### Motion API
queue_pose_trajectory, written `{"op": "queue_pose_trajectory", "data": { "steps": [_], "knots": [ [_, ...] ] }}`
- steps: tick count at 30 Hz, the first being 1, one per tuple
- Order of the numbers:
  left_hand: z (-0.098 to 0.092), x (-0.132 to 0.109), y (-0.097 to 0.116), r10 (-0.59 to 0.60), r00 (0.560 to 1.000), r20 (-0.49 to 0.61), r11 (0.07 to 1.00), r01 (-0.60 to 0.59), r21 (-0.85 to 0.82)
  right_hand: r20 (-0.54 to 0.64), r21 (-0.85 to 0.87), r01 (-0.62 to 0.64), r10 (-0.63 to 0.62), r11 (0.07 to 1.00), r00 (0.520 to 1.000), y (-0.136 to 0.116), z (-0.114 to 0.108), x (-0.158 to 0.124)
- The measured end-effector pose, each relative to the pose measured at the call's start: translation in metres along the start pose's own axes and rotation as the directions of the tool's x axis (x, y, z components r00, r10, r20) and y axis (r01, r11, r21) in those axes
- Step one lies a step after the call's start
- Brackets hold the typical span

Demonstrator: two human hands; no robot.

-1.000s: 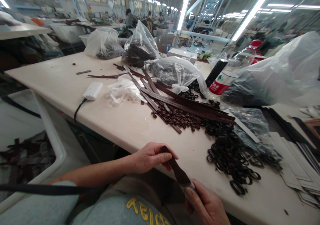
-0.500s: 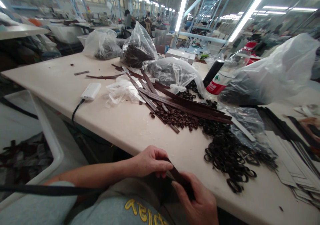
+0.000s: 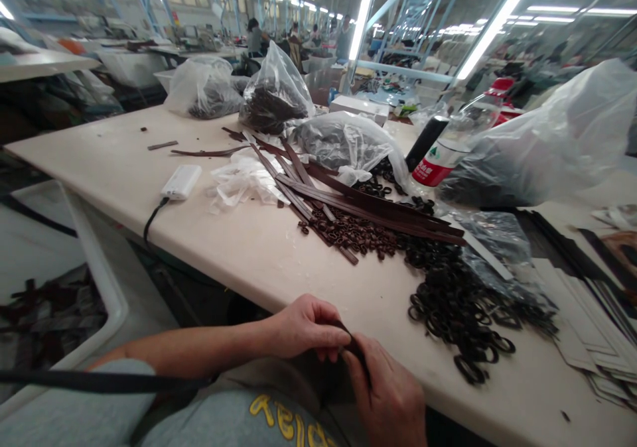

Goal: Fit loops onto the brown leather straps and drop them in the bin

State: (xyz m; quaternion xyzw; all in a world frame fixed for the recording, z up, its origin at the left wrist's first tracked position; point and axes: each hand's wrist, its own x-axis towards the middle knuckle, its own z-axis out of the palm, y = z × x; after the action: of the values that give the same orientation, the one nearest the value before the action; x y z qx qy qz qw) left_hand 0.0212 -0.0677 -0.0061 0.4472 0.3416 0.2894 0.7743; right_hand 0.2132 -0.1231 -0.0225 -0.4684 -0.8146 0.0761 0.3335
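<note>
Close above my lap, at the table's front edge, both hands grip one dark brown strip [image 3: 354,346]. My left hand [image 3: 311,327] pinches its upper end between thumb and fingers. Just to the right, my right hand [image 3: 381,384] is closed around the strip lower down, its thumb nearly touching the left fingertips. Much of the strip is hidden by the fingers. Beyond the hands lie a heap of small brown loops [image 3: 355,233], a heap of larger black loops [image 3: 450,301], and long brown strips [image 3: 343,200] across them.
On the table [image 3: 239,248] lie a white power bank [image 3: 182,182] with a black cable and crumpled white scraps [image 3: 243,178]. Clear bags [image 3: 276,99] stand behind. A bottle [image 3: 440,162] is at right, near pale card pieces [image 3: 572,314]. A white bin [image 3: 117,304] is at left.
My right hand has moved up and left along the strip, closer to my left hand. Less of the strip shows between them. My left hand has shifted slightly right.
</note>
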Motion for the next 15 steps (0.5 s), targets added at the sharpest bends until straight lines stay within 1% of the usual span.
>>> {"op": "queue_pose_trajectory", "data": {
  "steps": [3,6,7,8,9,10,11,12,13,14,15],
  "knots": [
    [-0.001,0.0,0.0,-0.01,1.0,0.011,1.0,0.01,0.002,-0.041,0.028,0.009,-0.007,1.0,0.999,-0.001,0.004,0.001],
    [-0.004,-0.002,0.003,-0.017,0.998,0.055,0.999,0.015,0.031,-0.042,0.1,0.054,-0.05,0.993,0.998,-0.002,0.004,0.005],
    [-0.005,-0.003,0.006,0.006,0.997,0.071,0.996,-0.012,0.084,-0.036,0.12,0.066,-0.063,0.991,0.997,-0.002,0.003,0.007],
    [-0.007,-0.004,0.008,0.059,0.995,0.079,0.982,-0.072,0.177,-0.026,0.127,0.075,-0.073,0.989,0.997,-0.002,0.002,0.008],
    [-0.009,-0.005,0.011,0.138,0.986,0.09,0.938,-0.159,0.307,-0.014,0.123,0.086,-0.084,0.989,0.996,-0.001,0.0,0.008],
    [-0.012,-0.006,0.014,0.23,0.966,0.117,0.853,-0.258,0.453,-0.007,0.108,0.099,-0.098,0.989,0.995,0.0,-0.001,0.009],
    [-0.014,-0.006,0.017,0.318,0.933,0.17,0.729,-0.355,0.585,-0.004,0.091,0.113,-0.113,0.989,0.994,0.001,-0.002,0.009],
    [-0.017,-0.006,0.019,0.383,0.891,0.245,0.583,-0.439,0.684,0.006,0.079,0.127,-0.128,0.989,0.992,0.002,-0.003,0.009],
    [-0.02,-0.005,0.02,0.418,0.848,0.328,0.442,-0.504,0.742,0.014,0.071,0.139,-0.14,0.988,0.99,0.003,-0.003,0.009],
    [-0.022,-0.004,0.021,0.427,0.808,0.407,0.319,-0.555,0.768,0.02,0.062,0.148,-0.15,0.987,0.989,0.005,-0.003,0.008],
    [-0.024,-0.003,0.021,0.423,0.774,0.471,0.214,-0.591,0.778,0.03,0.052,0.157,-0.159,0.986,0.987,0.006,-0.003,0.008]
  ]
}}
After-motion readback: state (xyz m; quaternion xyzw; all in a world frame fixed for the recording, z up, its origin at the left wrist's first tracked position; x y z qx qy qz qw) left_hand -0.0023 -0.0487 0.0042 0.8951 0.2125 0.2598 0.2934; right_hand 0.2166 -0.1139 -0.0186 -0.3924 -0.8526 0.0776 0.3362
